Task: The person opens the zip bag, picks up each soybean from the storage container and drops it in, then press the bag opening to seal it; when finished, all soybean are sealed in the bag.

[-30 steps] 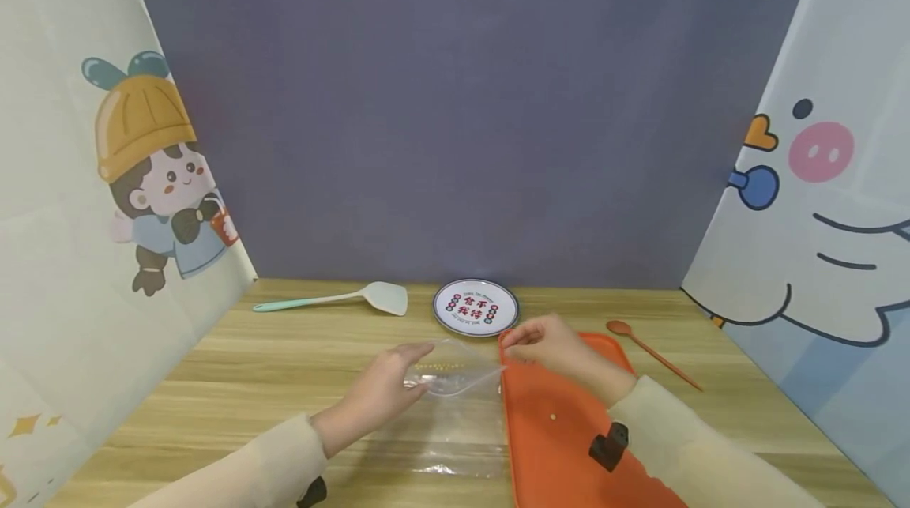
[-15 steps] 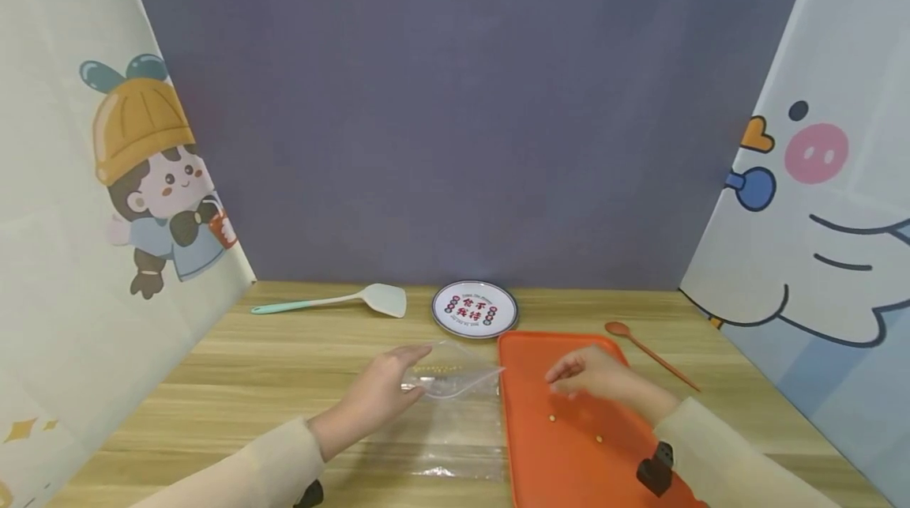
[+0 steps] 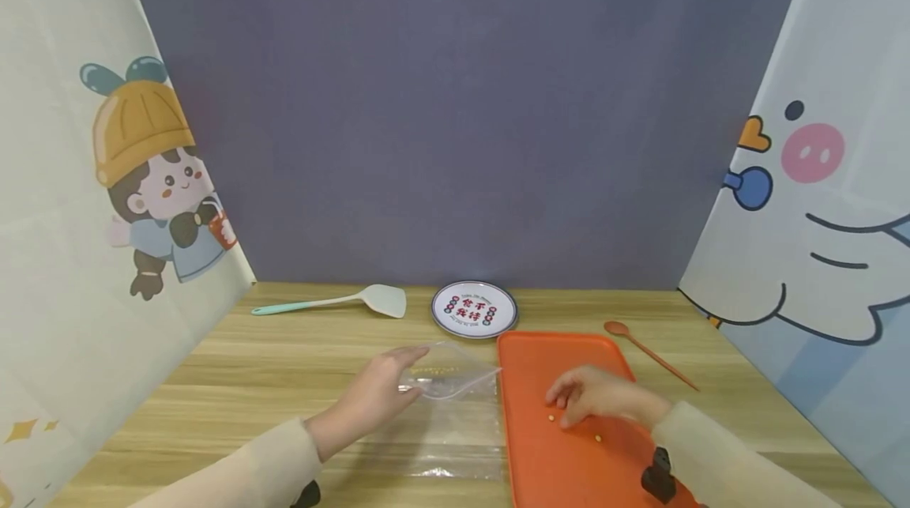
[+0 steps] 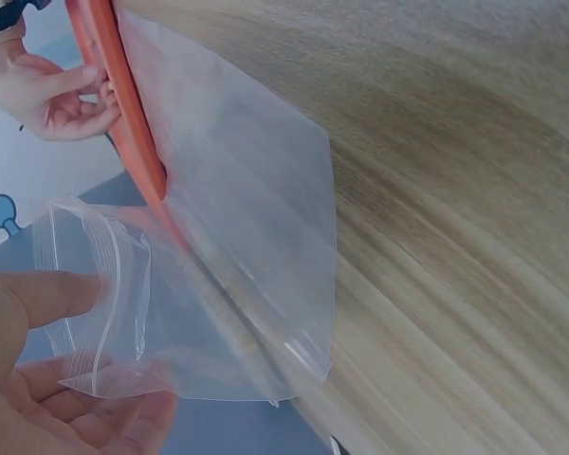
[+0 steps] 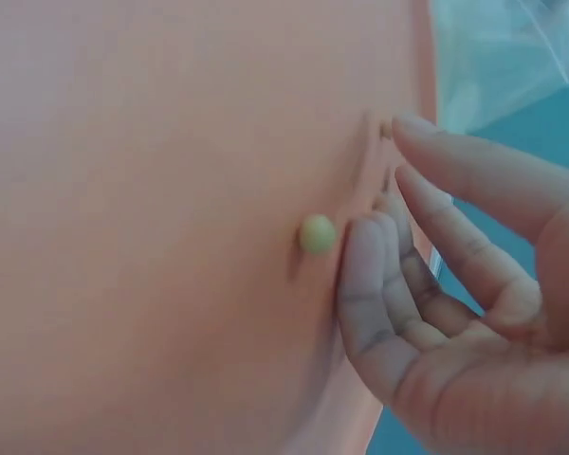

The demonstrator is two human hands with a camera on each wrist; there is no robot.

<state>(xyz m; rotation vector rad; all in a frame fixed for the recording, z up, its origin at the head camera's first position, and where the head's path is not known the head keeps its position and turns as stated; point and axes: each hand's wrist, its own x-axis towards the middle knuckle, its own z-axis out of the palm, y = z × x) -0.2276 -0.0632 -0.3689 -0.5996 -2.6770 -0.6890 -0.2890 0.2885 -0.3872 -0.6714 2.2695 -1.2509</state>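
My left hand [image 3: 373, 391] holds a clear zip-lock bag [image 3: 458, 433] by its mouth, thumb on one side and fingers on the other. The mouth gapes, and a row of small yellow marks shows near it. In the left wrist view the bag [image 4: 251, 199] hangs in front of the wood table. My right hand [image 3: 600, 396] is low over an orange tray [image 3: 529, 468], thumb and fingertips apart around a small pale yellow bean [image 3: 550, 418]. A second bean [image 3: 598, 438] lies nearer me, below the hand. One round bean [image 5: 317, 234] shows plainly in the right wrist view.
A white plate [image 3: 475, 309] with red lettering lies behind the bag. At the back left is a spatula [image 3: 384, 299] with a mint handle. A wooden spoon [image 3: 650, 351] lies right of the tray. Walls enclose the table on three sides.
My right hand has left the bag's mouth, moved right, and come down over the tray by a bean. My left hand keeps its hold on the bag.
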